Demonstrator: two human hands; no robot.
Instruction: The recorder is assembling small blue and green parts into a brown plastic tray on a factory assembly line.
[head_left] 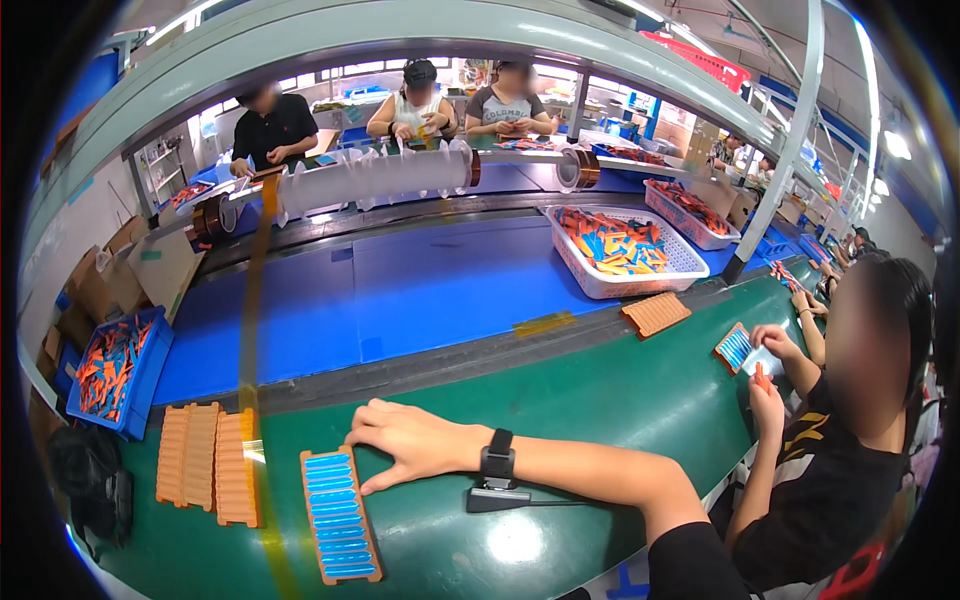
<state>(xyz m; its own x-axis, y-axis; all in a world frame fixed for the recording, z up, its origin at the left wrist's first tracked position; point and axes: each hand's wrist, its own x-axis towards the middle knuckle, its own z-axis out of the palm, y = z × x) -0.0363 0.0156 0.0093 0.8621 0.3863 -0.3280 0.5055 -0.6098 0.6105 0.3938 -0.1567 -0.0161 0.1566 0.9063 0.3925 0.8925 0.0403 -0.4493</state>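
Note:
My right hand [415,440] reaches in from the right, palm down, with thumb and fingers apart. Its fingertips are at the upper right edge of an orange-brown ridged tray [374,574], seeming to touch it without wrapping around. Shiny blue strips [335,508] lie side by side across the tray's grooves. A black band with a small device [497,465] circles my right wrist. Left of this tray, several similar orange-brown ridged trays [187,455] lie on the green tabletop [440,545]. My left hand is out of view.
A blue crate [145,385] of orange and blue pieces stands at left. Beyond the table runs a blue conveyor belt [420,290] bearing a white basket [625,285] of similar pieces. A co-worker [840,440] sits close at right, near another tray [733,348]. A plastic-wrapped roll [375,185] hangs ahead.

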